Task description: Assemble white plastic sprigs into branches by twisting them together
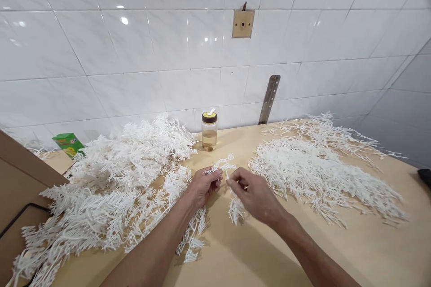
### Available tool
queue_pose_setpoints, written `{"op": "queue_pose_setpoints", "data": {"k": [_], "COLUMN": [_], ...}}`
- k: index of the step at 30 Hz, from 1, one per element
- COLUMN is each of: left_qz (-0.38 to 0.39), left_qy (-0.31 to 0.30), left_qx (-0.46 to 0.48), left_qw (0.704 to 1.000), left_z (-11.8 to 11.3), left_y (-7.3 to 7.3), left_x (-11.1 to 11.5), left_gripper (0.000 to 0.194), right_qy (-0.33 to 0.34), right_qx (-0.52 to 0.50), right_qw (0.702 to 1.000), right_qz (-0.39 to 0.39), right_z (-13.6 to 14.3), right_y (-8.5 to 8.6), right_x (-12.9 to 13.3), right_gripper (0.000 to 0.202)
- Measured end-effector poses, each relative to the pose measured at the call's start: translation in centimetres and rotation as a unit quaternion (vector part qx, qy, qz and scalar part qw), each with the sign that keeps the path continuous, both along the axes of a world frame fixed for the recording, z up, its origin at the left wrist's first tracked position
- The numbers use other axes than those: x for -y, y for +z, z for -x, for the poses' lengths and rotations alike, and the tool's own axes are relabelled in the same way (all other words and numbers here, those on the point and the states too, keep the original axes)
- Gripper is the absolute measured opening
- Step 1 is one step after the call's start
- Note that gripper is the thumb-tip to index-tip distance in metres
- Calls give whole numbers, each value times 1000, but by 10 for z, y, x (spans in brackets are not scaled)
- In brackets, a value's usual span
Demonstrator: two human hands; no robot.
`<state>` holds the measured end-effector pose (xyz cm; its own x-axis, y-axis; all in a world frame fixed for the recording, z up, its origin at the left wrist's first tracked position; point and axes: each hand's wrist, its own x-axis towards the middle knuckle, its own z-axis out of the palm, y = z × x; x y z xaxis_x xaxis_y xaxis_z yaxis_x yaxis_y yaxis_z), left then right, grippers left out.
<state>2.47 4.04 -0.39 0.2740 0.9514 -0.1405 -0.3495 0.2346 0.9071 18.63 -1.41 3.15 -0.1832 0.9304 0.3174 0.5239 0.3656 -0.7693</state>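
Note:
My left hand (pixel 206 184) is closed on a thin white branching sprig (pixel 225 164), which looks like plastic and sticks out past the fingertips. Opposite it, my right hand (pixel 251 190) pinches at the sprig's lower right end, thumb and finger pressed together. Below the right fingers, a small white feathery piece (pixel 236 210) shows by the hand; whether it is held or lies on the table I cannot tell. A large heap of bushy white sprigs (pixel 134 170) spreads left of my hands. To the right lies a flatter pile of white sprigs (pixel 313 172).
A clear bottle (pixel 209 136) with a dark and yellow lid stands behind my hands on the wooden table (pixel 269 251). Thinner bare white stems (pixel 323 132) lie at the back right. A green box (pixel 68 144) sits far left near a brown panel (pixel 23 179). A metal strip (pixel 270 98) leans against the tiled wall.

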Motion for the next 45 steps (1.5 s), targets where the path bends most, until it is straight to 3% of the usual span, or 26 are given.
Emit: {"op": "queue_pose_setpoints", "data": {"k": [3, 6, 9, 11, 15, 18, 28, 34, 39, 45], "left_qz": [16, 23, 32, 35, 29, 19, 40, 25, -23, -6], "left_qy": [-6, -15, -33, -51, -95, -112, -59, 9, 53, 30], "left_qx": [-5, 13, 30, 31, 21, 8, 43, 73, 20, -23], "left_qw": [1000, 1000, 999, 998, 995, 993, 997, 997, 998, 999], "left_z": [1, 2, 2, 2, 4, 3, 1, -11, -21, -16], "left_y": [1, 3, 5, 6, 7, 9, 14, 7, 4, 6], "left_x": [-1, -1, 0, 1, 4, 6, 5, 8, 17, 16], "left_gripper": [34, 30, 26, 25, 26, 27, 22, 34, 30, 28], "right_qy": [-140, -284, -357, -338, -173, -92, -91, -95, -10, 38], "right_qx": [-14, 26, 91, 89, -6, -36, -28, -142, -255, -252], "right_qw": [989, 957, 929, 936, 985, 995, 995, 982, 948, 940], "right_qz": [-34, -46, -45, -27, 12, 23, -17, 78, 188, 229], "right_z": [-32, -63, -77, -74, -50, -35, -20, -10, -7, -24], "right_y": [-1, -6, -9, -7, -2, -1, -9, -21, -21, -14], "right_x": [-16, -29, -33, -32, -27, -24, -23, -31, -31, -27], "right_gripper": [26, 22, 30, 36, 39, 39, 28, 30, 29, 33]}}
